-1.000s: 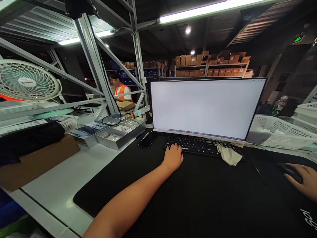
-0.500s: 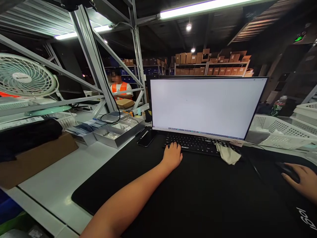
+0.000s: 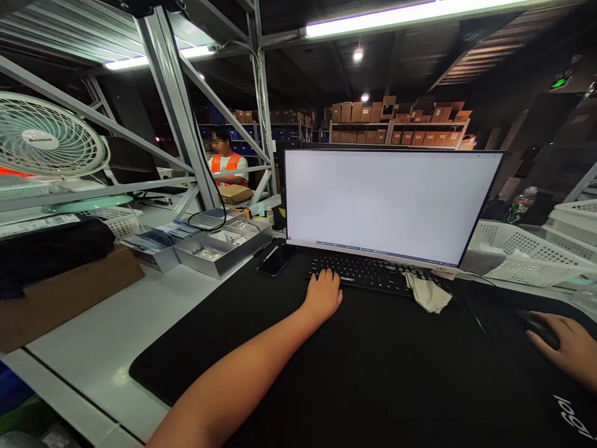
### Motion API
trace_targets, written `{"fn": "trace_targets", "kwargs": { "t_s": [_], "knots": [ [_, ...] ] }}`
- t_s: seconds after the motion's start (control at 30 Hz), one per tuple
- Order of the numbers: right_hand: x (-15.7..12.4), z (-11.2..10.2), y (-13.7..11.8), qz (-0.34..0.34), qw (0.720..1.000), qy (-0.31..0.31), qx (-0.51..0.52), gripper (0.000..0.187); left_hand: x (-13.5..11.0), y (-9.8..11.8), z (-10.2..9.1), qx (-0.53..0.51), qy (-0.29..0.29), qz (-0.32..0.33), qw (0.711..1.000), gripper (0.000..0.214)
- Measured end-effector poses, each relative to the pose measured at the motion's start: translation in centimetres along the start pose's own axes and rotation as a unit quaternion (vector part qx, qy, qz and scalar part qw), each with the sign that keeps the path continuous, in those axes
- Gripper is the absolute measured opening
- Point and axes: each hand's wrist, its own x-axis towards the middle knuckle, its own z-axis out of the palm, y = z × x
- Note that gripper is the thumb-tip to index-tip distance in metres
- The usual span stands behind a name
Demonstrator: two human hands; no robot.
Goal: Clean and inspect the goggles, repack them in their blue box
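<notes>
while left hand [image 3: 324,295] stays loosely open on keyboard [image 3: 370,275], right hand [image 3: 573,348] still grips mouse [image 3: 543,328].

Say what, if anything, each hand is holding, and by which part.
The right hand loosely cups the mouse by its near and far sides. The left hand holds nothing, resting at the left end of the keyboard.
</notes>
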Motion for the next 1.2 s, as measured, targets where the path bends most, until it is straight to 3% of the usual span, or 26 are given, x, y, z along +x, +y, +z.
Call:
{"fn": "trace_targets", "kwargs": {
  "t_s": [0.97,1.2],
  "knots": [
    [0.0,1.0,1.5,-0.021,1.0,0.01,0.007,0.061,0.0,0.1,-0.1,0.003,-0.001,-0.005,1.0,0.052],
    [-0.6,-0.7,-0.8,-0.008,1.0,-0.01,0.002,0.064,0.0,0.2,-0.1,-0.007,-0.007,-0.011,1.0,0.05]
  ]
}}
